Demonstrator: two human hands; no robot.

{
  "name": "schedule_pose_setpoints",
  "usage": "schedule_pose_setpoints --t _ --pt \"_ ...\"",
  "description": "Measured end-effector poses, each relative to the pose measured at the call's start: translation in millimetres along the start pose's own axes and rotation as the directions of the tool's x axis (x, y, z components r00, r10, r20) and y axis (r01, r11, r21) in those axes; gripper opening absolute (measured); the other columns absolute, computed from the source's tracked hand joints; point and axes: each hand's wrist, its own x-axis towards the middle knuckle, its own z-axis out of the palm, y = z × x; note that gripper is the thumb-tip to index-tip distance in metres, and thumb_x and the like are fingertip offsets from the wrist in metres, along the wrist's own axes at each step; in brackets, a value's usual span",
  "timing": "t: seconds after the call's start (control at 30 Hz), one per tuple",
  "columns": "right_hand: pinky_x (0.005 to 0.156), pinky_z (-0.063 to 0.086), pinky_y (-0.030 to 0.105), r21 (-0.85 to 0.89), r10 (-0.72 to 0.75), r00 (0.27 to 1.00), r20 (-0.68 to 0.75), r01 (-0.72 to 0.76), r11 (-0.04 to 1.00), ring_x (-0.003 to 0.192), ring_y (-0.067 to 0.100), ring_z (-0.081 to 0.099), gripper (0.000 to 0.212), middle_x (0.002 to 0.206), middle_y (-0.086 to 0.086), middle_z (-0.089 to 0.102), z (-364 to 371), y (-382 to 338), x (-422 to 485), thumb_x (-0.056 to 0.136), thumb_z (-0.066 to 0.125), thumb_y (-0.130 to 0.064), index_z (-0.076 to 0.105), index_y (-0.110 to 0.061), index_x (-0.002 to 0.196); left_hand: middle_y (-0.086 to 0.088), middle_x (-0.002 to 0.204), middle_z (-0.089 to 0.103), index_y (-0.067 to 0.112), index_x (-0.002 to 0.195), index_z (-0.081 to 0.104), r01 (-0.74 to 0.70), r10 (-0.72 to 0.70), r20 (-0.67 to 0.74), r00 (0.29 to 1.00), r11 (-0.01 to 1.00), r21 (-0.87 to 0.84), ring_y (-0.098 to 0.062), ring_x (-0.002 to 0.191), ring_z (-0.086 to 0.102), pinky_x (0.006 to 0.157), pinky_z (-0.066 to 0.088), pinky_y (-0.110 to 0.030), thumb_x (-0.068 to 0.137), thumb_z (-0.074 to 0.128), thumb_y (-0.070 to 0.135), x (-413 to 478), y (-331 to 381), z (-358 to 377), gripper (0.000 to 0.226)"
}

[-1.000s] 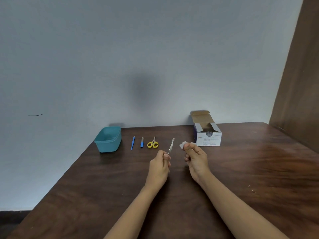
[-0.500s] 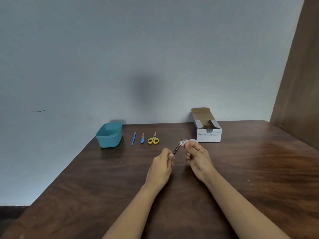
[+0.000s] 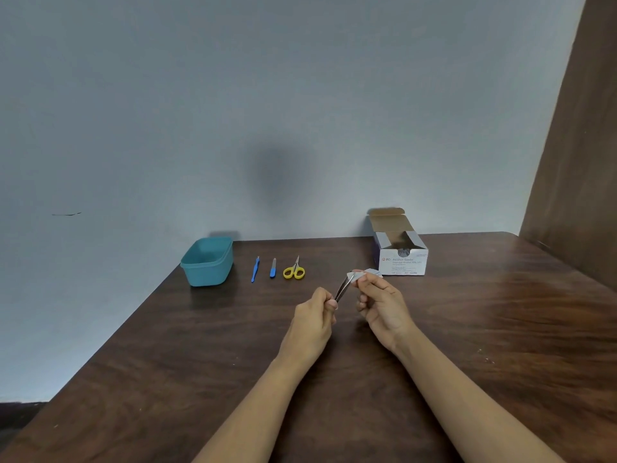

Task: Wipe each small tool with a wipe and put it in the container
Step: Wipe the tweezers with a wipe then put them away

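Container [image 3: 207, 275] stands at the far left corner of the surface [image 3: 500, 329]; nearer the middle, the left hand [image 3: 312, 324] pinches the tweezers [image 3: 344, 287], tips tilted right into the wipe [image 3: 354, 276] grasped in the right hand [image 3: 384, 305] by curled fingers [image 3: 369, 284].

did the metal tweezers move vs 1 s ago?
Yes: the slim metal tweezers tipped right, away from the yellow-handled scissors, into the white wipe that the right hand pinches.
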Motion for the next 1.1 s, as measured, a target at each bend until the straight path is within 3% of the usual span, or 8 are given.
schedule_pose_setpoints --t 0.17,0.47,0.73,0.87,1.1 --pt "0.047 0.038 0.017 0.002 0.005 1.0 0.002 -0.005 1.0 0.052 0.006 0.045 0.015 0.075 0.002 0.066 1.3 -1.8 -1.1 0.09 0.057 -0.003 0.069 -0.009 0.096 0.009 0.069 0.057 0.019 0.089 0.051 0.015 -0.016 -0.008 1.0 1.0 -0.023 -0.002 0.059 0.054 0.063 0.05 -0.028 0.1 0.039 0.033 1.1 -0.4 0.1 0.022" --pt "0.05 0.037 0.016 -0.024 -0.052 0.999 0.005 0.052 0.998 0.054 0.005 0.044 0.008 0.075 -0.002 0.066 2.5 -3.2 -3.5 0.085 0.065 -0.019 0.069 -0.012 0.086 0.007 0.071 0.06 0.019 0.088 0.052 0.052 -0.052 -0.011 0.999 0.998 -0.028 -0.002 0.059 0.055 0.06 0.048 -0.019 0.1 0.042 0.026 0.6 2.1 -0.1 0.018" --pt "0.049 0.038 0.015 -0.061 -0.07 0.998 -0.004 0.07 0.996 0.055 0.005 0.045 0.017 0.065 -0.005 0.062 0.2 -2.5 -1.5 0.084 0.065 0.0 0.065 -0.008 0.099 0.007 0.072 0.06 0.017 0.09 0.054 0.069 -0.069 -0.028 0.997 0.997 -0.017 -0.005 0.062 0.058 0.065 0.053 -0.029 0.1 0.043 0.026 -0.4 4.7 -1.3 0.017" --pt "0.054 0.038 0.017 -0.098 -0.058 0.998 -0.012 0.056 0.994 0.062 0.007 0.045 0.027 0.076 -0.002 0.067 -0.6 -1.9 -0.7 0.082 0.065 0.003 0.064 -0.005 0.109 0.009 0.072 0.059 0.017 0.09 0.054 0.079 -0.08 -0.049 0.996 0.997 -0.02 -0.005 0.063 0.058 0.065 0.052 -0.029 0.1 0.044 0.025 0.0 6.3 -2.2 0.016" --pt "0.058 0.038 0.018 -0.134 -0.08 0.997 -0.011 0.078 0.988 0.066 0.006 0.048 0.027 0.082 0.0 0.07 -1.1 -4.1 -1.5 0.081 0.063 0.009 0.068 -0.009 0.101 0.009 0.072 0.059 0.019 0.088 0.054 0.088 -0.088 -0.067 0.994 0.996 -0.016 -0.007 0.063 0.059 0.065 0.053 -0.03 0.099 0.045 0.024 0.1 6.9 -5.0 0.015"
